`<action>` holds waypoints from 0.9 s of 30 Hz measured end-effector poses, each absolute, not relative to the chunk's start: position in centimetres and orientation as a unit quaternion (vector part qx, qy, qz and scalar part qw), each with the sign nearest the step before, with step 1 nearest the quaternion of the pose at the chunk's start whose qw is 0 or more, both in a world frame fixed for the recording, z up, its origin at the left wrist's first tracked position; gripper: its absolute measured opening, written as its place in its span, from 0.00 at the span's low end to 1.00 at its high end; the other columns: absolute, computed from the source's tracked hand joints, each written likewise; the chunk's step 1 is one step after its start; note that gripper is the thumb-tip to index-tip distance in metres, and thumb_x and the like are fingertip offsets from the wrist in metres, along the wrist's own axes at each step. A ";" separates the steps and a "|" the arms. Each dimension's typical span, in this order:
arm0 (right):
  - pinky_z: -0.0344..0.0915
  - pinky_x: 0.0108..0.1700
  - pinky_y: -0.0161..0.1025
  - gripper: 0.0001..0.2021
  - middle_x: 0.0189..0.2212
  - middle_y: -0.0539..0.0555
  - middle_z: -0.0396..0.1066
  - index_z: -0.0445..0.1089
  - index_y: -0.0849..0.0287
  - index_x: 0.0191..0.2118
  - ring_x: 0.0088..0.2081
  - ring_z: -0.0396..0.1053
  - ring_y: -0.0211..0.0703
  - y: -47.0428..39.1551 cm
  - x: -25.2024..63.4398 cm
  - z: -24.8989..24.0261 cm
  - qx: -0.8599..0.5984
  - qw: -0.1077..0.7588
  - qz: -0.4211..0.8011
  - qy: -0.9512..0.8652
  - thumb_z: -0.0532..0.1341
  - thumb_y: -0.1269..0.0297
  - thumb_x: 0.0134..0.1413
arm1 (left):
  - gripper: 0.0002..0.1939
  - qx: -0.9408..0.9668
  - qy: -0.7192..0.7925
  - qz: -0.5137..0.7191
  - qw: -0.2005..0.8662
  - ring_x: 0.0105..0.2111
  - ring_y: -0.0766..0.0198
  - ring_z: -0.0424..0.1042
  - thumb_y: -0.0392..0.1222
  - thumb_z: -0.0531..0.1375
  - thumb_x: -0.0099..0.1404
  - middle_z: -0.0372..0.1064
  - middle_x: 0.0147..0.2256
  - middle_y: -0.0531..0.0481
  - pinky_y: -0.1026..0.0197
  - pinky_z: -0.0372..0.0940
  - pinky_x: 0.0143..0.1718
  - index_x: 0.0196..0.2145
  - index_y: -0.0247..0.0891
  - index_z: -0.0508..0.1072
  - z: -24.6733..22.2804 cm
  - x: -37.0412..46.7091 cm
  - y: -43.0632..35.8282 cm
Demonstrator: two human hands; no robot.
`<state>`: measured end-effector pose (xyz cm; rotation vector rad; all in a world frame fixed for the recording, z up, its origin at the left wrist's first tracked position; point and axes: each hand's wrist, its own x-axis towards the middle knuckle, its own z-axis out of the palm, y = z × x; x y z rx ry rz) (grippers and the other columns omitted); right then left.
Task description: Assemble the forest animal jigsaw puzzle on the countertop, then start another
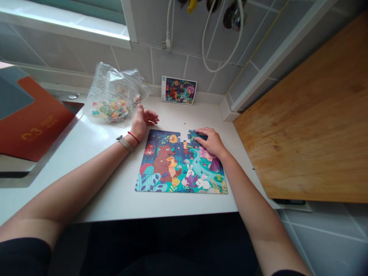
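A jigsaw puzzle (163, 165) with a bear, a fox and white rabbits lies on the white counter, a notch-shaped gap in its top edge. At its upper right corner, my right hand (211, 142) has thumb and fingertips around a dark blue-green puzzle piece (191, 134); the palm hides part of the picture. Whether that piece is joined to its neighbours I cannot tell. My left hand (143, 122) rests on its side beyond the puzzle's upper left corner, fingers loosely apart and holding nothing. A watch and a red string circle the left wrist.
A clear plastic bag (115, 96) of colourful pieces sits left of my left hand. Against the tiled wall leans a picture card (179, 90) of the same scene. An orange-and-grey box (37, 119) stands far left, a wooden board (310, 115) at right. A white cable (204, 42) hangs above.
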<state>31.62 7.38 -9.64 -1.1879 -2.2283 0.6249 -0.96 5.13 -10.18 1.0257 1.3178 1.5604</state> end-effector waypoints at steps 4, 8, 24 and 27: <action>0.69 0.60 0.53 0.14 0.47 0.58 0.81 0.83 0.53 0.48 0.51 0.76 0.55 7.1 31.5 -9.4 -0.434 0.298 0.251 -0.812 0.71 0.64 0.54 | 0.42 0.422 0.527 0.628 0.387 0.26 0.58 0.76 0.78 0.43 0.70 0.75 0.26 0.41 0.59 0.66 0.28 0.26 0.40 0.76 -10.2 -1.6 2.7; 0.72 0.56 0.50 0.09 0.44 0.57 0.80 0.82 0.55 0.42 0.48 0.77 0.52 7.2 31.6 -9.5 -0.441 0.370 0.292 -0.764 0.69 0.61 0.54 | 0.43 0.420 0.531 0.647 0.351 0.26 0.58 0.76 0.80 0.44 0.68 0.75 0.25 0.42 0.58 0.67 0.27 0.26 0.40 0.77 -10.2 -2.5 1.3; 0.75 0.34 0.36 0.20 0.31 0.47 0.76 0.77 0.56 0.33 0.30 0.72 0.35 9.3 33.5 -10.0 -0.487 0.566 0.471 -0.470 0.81 0.57 0.32 | 0.42 0.385 0.546 0.656 0.351 0.24 0.61 0.75 0.78 0.44 0.70 0.75 0.24 0.44 0.60 0.68 0.27 0.26 0.39 0.76 -10.1 -3.0 1.5; 0.74 0.33 0.35 0.20 0.31 0.48 0.77 0.77 0.57 0.32 0.28 0.71 0.34 8.9 33.0 -9.8 -0.490 0.557 0.486 -0.463 0.81 0.57 0.31 | 0.42 0.386 0.550 0.653 0.349 0.24 0.61 0.75 0.77 0.42 0.71 0.75 0.24 0.44 0.61 0.68 0.27 0.26 0.39 0.75 -10.0 -2.9 1.4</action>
